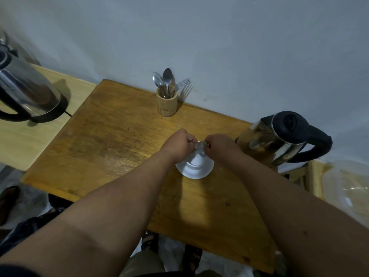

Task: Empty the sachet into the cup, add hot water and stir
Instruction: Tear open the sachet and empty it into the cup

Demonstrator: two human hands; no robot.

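A white cup point(196, 159) stands on a white saucer point(191, 171) in the middle of the wooden table point(123, 136). Just above the cup, my left hand point(180, 143) and my right hand point(218, 145) pinch the two ends of a small silvery sachet point(200, 144) between them. The sachet is mostly hidden by my fingers, and I cannot tell whether it is torn. A steel kettle point(279, 138) with a black lid and handle stands right of the cup. Spoons point(164, 79) and a fork stick out of a wooden holder point(166, 103) at the table's back edge.
A second steel kettle point(26, 86) sits on its black base on a paler table at the far left. A clear plastic lid or bowl point(347, 186) lies on a stand at the far right. The grey wall runs behind the table.
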